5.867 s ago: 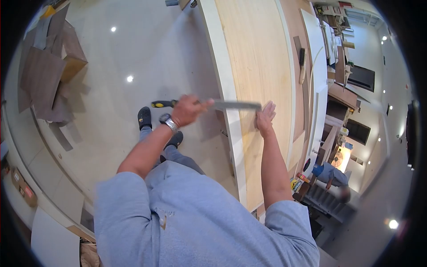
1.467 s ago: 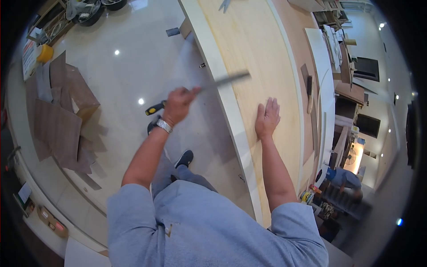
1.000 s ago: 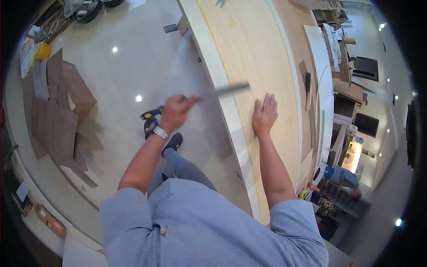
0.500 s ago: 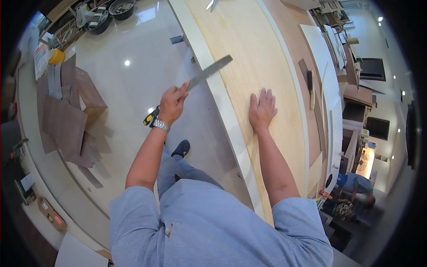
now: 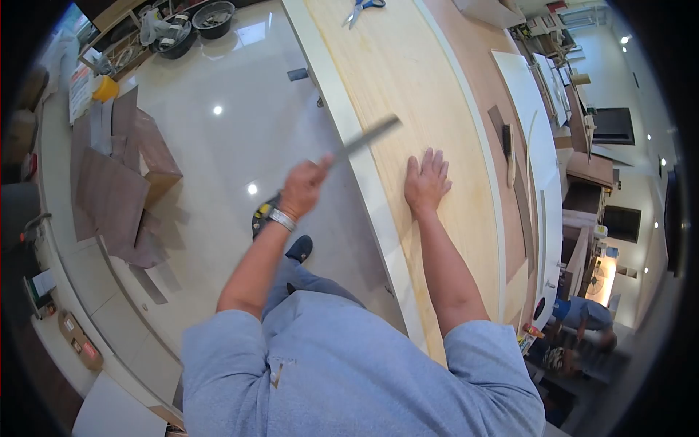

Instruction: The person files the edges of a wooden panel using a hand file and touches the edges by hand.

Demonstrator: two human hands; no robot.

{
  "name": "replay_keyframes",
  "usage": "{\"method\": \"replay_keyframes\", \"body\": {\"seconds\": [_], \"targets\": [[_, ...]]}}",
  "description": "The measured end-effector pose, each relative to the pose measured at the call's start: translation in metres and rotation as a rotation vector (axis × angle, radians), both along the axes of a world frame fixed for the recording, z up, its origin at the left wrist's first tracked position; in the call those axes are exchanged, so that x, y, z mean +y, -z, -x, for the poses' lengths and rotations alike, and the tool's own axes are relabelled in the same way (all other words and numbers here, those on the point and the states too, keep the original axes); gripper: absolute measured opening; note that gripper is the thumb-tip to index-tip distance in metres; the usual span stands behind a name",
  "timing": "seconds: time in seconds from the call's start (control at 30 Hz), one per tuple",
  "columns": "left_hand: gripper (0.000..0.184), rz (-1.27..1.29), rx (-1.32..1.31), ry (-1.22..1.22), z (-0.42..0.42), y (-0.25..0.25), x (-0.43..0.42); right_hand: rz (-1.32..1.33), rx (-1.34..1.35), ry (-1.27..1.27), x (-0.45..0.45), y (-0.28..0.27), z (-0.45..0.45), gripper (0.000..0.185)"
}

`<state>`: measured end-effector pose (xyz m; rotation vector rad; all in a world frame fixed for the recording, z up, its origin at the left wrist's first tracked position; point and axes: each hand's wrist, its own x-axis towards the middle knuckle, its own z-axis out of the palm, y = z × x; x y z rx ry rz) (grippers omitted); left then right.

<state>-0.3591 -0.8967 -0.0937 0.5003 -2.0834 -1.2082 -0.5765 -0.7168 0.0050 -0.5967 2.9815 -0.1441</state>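
My left hand (image 5: pixel 304 191), with a watch on its wrist, is closed round a long flat metal file (image 5: pixel 368 138). The file's black and yellow handle sticks out behind the hand, partly hidden by the wrist. Its blade slants up over the white edge (image 5: pixel 364 175) of a long pale wooden panel (image 5: pixel 437 95); whether it touches is unclear. On the panel, right of the blade and apart from it, my right hand (image 5: pixel 427 182) lies flat with fingers stretched. Blue-handled scissors (image 5: pixel 355 13) lie open at the panel's far end.
A brush (image 5: pixel 509 154) and thin strips lie beyond the panel, beside a white board (image 5: pixel 520 95). Brown sheets (image 5: pixel 109 193) are piled on the floor at left, with black tubs (image 5: pixel 212 20) farther off. A person (image 5: pixel 586 313) bends at far right.
Since half a second ago, my left hand and the file have shifted right and down. My right hand stays flat on the panel; 5.9 seconds ago it was at the blade's tip.
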Motion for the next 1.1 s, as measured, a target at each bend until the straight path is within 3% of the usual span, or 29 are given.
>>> {"method": "replay_keyframes", "body": {"seconds": [0.07,0.17,0.3,0.43,0.57,0.67,0.77,0.9,1.0,1.03,1.1], "targets": [[0.047,0.142,-0.023,0.099,0.001,-0.012,0.041,0.002,-0.014,-0.023,-0.003,-0.002,0.001,0.074],[0.046,0.108,-0.032,0.125,-0.014,-0.028,0.065,-0.008,-0.035,-0.117,0.011,-0.001,0.0,0.077],[0.045,0.039,-0.022,-0.082,-0.016,0.027,-0.013,-0.01,-0.104,-0.388,0.02,-0.008,-0.029,0.085],[0.047,-0.087,0.033,-0.198,0.019,0.017,-0.079,0.005,-0.086,-0.533,-0.026,-0.018,-0.074,0.091],[0.051,0.052,0.067,-0.001,0.036,-0.009,-0.078,0.049,-0.135,-0.525,-0.084,-0.017,-0.05,0.095],[0.053,-0.009,0.024,0.017,0.028,0.013,-0.119,0.13,-0.205,-0.527,-0.117,-0.018,-0.024,0.095],[0.055,-0.142,-0.006,-0.146,0.031,0.023,-0.167,0.169,-0.169,-0.533,-0.149,-0.02,-0.017,0.093],[0.057,-0.083,0.133,0.004,0.052,0.02,-0.157,0.107,-0.106,-0.56,-0.167,-0.015,-0.019,0.087],[0.044,-0.012,0.024,0.089,0.048,-0.008,-0.14,0.028,-0.082,-0.583,-0.164,-0.004,-0.001,0.08],[0.054,-0.001,0.072,0.09,0.049,0.004,-0.148,-0.003,-0.069,-0.589,-0.16,-0.001,0.006,0.077],[0.053,0.003,0.043,0.024,0.047,0.028,-0.185,0.002,-0.021,-0.432,-0.155,0.004,0.019,0.073]]}}
